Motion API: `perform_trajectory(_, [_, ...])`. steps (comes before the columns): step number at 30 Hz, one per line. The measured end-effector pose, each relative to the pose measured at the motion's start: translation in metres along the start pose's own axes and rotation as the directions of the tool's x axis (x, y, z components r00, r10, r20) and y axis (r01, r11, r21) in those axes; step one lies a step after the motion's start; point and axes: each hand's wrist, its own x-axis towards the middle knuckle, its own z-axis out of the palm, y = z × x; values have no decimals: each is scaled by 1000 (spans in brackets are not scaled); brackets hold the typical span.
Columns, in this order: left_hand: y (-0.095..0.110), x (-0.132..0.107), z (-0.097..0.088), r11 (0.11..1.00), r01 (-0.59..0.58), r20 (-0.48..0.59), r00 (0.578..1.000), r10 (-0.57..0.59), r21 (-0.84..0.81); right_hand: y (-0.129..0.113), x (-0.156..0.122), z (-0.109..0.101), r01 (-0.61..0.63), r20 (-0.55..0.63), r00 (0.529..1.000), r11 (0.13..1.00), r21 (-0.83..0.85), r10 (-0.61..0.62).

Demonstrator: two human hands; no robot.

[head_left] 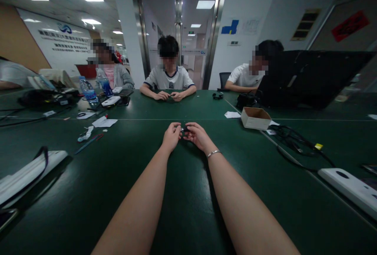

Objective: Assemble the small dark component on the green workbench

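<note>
Both of my arms reach forward over the dark green table (188,192). Between my fingertips is a small black object with a silvery end (184,129), too small in view to name its kind. My right hand (199,136) pinches its black part, and a silver bracelet (214,153) circles that wrist. At the silvery end, the fingers of my left hand (171,137) are closed, thumb and forefinger against it. Fingers cover parts of the object on both sides. The hands stay slightly apart, close to the tabletop.
An open cardboard box (255,119) sits ahead right, near black cables (294,141) and a white power strip (349,186). Left are paper scraps (105,122), tweezers-like tools (90,143) and water bottles (88,92). Across the table sits a person (169,74); a large black monitor (312,78) stands right.
</note>
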Motion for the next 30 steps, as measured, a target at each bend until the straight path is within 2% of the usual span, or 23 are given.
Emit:
perform_trajectory(4, [-2, 1, 0, 1000, -7, -22, 1000, 8, 9, 1, 1, -1, 0, 5, 1000, 1000, 3, 0])
perform_trajectory(10, [-5, 1, 1, 997, -61, 38, 998, 60, 39, 2, 1, -2, -2, 21, 1000, 1000, 12, 1])
perform_trajectory(15, [-6, 1, 1, 997, -28, 22, 999, 27, 67, 1, 1, -1, -7, 3, 1000, 1000, 5, 7])
perform_trajectory(18, [-6, 1, 1, 996, -50, 30, 998, 48, 73, 1, 1, 0, -9, 1, 1000, 1000, 5, 9])
perform_trajectory(22, [-7, 2, 1, 998, -47, -19, 999, 48, 38, 1, 1, 0, 3, -10, 1000, 1000, 3, -3])
perform_trajectory(25, [-9, 3, 2, 999, -33, 13, 999, 33, 30, 0, 0, 1, -8, -5, 1000, 1000, -10, 8])
perform_trajectory(30, [-12, 4, 1, 989, -130, 5, 991, 130, 74, 1, 0, 0, -4, -37, 999, 1000, 1, 4])
